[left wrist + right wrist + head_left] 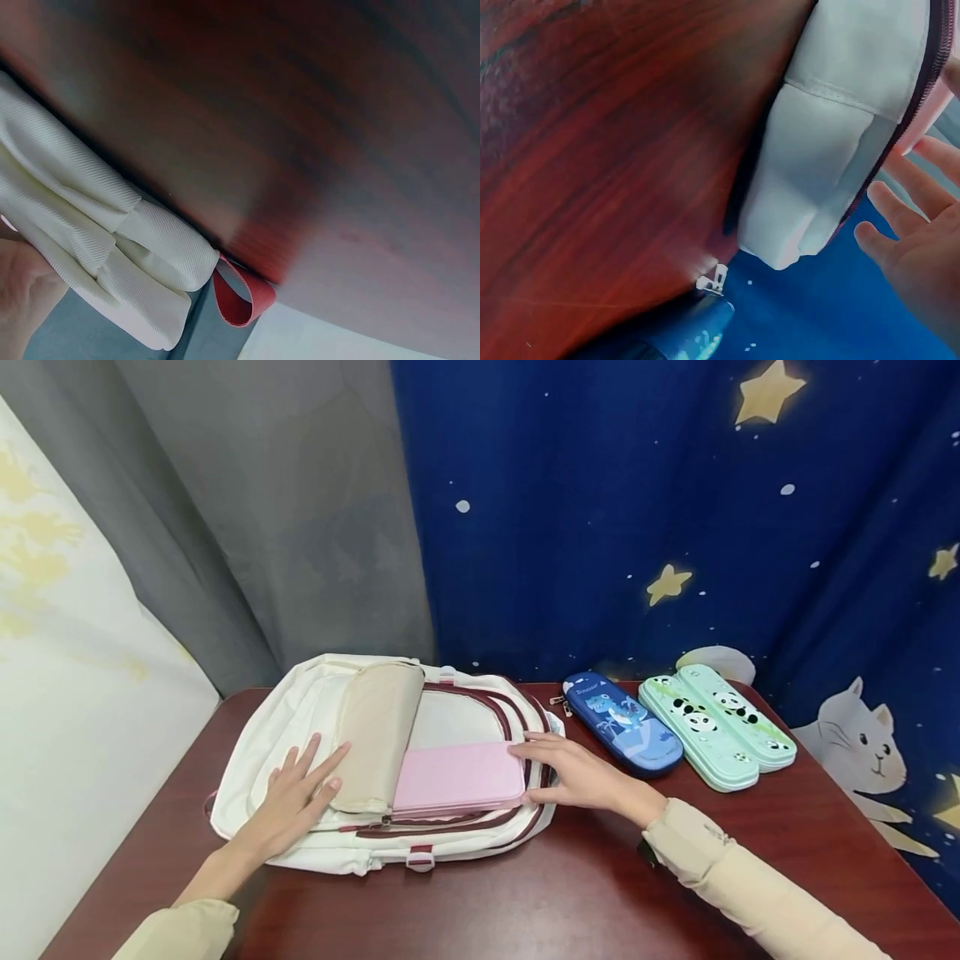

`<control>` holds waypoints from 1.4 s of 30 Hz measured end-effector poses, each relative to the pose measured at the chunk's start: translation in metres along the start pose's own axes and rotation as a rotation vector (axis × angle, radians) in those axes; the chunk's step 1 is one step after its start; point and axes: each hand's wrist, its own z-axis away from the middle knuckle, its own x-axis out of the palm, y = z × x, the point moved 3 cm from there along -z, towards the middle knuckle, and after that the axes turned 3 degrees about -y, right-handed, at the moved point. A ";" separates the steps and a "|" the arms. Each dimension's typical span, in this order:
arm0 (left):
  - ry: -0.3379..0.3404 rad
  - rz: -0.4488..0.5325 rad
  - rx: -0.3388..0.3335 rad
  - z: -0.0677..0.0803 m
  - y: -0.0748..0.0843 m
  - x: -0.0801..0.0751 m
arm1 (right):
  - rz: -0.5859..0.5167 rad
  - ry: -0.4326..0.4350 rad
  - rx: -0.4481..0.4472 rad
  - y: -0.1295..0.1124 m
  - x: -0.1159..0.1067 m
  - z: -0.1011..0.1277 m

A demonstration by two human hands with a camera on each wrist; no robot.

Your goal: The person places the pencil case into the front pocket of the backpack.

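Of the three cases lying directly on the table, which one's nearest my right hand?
The dark blue dinosaur case. It lies closer to your right hand than the two mint-green panda cases, farther right.

A: What hangs behind the tabletop [600, 893]?

B: A gray curtain [322, 510] on the left, then a deep blue curtain [555, 568] across the middle and right.

A: Is the blue one patterned?

B: Yes, with yellow stars [767, 395], white dots [462, 507] and, low on the right, a pale cat [855, 739].

A: And at the far left?

B: A white surface [60, 735] with faint yellow shapes [45, 531]; wall or cloth, I can't tell.

A: The tabletop itself?

B: Reddish-brown wood grain, with a soft shine [517, 918] on its nearer part.
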 end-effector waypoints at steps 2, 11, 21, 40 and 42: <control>-0.003 0.007 -0.002 0.000 0.000 0.001 | -0.027 0.012 0.000 0.000 0.001 0.000; 0.019 0.037 -0.007 0.005 -0.001 -0.005 | -0.023 0.018 -0.043 -0.011 0.013 -0.020; 0.043 0.111 -0.001 0.003 -0.002 -0.007 | 0.018 0.037 -0.022 -0.033 0.036 -0.050; 0.063 0.133 0.023 -0.001 0.002 -0.007 | -0.017 -0.140 0.129 -0.034 0.042 -0.057; 0.067 0.133 0.024 0.002 0.001 -0.005 | -0.015 -0.140 0.112 -0.036 0.046 -0.060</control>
